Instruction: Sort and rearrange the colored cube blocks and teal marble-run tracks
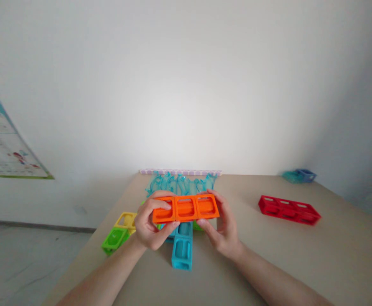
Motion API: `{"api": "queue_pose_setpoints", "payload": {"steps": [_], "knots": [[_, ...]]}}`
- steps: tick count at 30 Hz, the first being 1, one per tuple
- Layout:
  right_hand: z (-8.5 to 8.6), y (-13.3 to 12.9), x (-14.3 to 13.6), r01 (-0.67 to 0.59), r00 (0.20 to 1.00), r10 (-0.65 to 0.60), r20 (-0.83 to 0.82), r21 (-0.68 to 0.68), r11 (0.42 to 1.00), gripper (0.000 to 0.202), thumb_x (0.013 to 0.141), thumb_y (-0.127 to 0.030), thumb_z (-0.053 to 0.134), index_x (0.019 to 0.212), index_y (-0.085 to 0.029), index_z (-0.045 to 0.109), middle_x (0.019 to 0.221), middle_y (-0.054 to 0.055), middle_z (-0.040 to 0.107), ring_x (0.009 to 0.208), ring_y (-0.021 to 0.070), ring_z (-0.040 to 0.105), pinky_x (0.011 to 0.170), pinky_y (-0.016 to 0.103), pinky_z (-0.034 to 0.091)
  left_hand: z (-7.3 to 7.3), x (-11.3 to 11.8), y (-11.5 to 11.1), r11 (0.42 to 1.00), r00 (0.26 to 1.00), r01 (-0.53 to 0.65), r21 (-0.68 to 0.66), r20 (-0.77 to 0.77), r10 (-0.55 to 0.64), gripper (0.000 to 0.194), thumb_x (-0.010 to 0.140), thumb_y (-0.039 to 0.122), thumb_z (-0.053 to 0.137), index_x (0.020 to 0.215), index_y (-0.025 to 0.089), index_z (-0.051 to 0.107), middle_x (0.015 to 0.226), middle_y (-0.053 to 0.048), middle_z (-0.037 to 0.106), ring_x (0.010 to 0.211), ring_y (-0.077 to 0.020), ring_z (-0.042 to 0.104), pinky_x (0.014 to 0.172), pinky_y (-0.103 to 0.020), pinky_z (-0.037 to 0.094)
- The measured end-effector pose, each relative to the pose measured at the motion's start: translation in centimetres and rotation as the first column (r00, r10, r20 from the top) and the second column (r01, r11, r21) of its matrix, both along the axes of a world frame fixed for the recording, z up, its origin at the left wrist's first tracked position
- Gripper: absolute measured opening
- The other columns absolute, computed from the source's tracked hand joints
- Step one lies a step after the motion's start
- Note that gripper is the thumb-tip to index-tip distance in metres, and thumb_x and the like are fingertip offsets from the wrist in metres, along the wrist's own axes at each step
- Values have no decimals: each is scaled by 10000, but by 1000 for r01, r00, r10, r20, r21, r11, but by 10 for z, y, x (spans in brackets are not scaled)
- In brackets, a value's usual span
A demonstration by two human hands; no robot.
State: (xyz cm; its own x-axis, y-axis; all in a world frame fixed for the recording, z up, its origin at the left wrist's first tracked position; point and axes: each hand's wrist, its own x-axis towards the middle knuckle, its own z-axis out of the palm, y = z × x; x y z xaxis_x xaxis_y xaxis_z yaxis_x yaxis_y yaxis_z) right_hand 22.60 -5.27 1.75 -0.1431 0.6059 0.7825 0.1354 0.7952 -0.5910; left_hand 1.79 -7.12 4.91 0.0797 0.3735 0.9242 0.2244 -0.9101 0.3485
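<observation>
An orange block bar (185, 208), made of three hollow cubes in a row, is held up level above the table. My left hand (150, 223) grips its left end, thumb below and fingers over the top. At the right end, the fingers and thumb of my right hand (222, 227) close round it. Behind and below the bar, a blue hollow block piece (182, 250) lies on the table, partly hidden. To the left sit a green block (114, 239) and a yellow block (126, 220), the latter partly behind my left hand.
A red three-cube bar (288, 209) lies on the table (288, 263) at right. Clear turquoise plastic pieces (181, 183) lie at the back, before a patterned strip (181, 172) along the wall. A blue object (305, 175) stands in the far right corner. A poster (9, 140) hangs left.
</observation>
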Motion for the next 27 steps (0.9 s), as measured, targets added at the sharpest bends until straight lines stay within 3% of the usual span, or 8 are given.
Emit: {"api": "queue_pose_setpoints", "payload": {"steps": [5, 9, 27], "knots": [[1, -2, 0, -97, 993, 98, -62, 15, 995, 608, 767, -271, 726, 1291, -240, 420, 1135, 100, 594, 1033, 250, 610, 892, 387, 523, -2, 0, -2, 996, 998, 58, -62, 7, -57, 334, 675, 153, 715, 973, 176, 567, 1014, -146, 656, 943, -297, 649, 783, -448, 529], [6, -4, 0, -104, 992, 104, -69, -8, 995, 565, 755, -269, 740, 1235, -243, 443, 1061, 80, 605, 953, 228, 624, 838, 365, 540, -2, -1, -2, 994, 998, 66, -87, 13, -65, 325, 679, 171, 715, 968, 176, 568, 1020, -148, 652, 936, -295, 646, 785, -446, 524], [7, -5, -3, -215, 971, 205, -127, -80, 973, 536, 745, -273, 747, 1186, -261, 442, 1122, 96, 591, 994, 237, 631, 851, 387, 539, -7, -4, 0, 975, 990, 139, -172, 63, -130, 338, 686, 185, 722, 984, 186, 561, 1057, -141, 639, 979, -296, 625, 800, -437, 516]]}}
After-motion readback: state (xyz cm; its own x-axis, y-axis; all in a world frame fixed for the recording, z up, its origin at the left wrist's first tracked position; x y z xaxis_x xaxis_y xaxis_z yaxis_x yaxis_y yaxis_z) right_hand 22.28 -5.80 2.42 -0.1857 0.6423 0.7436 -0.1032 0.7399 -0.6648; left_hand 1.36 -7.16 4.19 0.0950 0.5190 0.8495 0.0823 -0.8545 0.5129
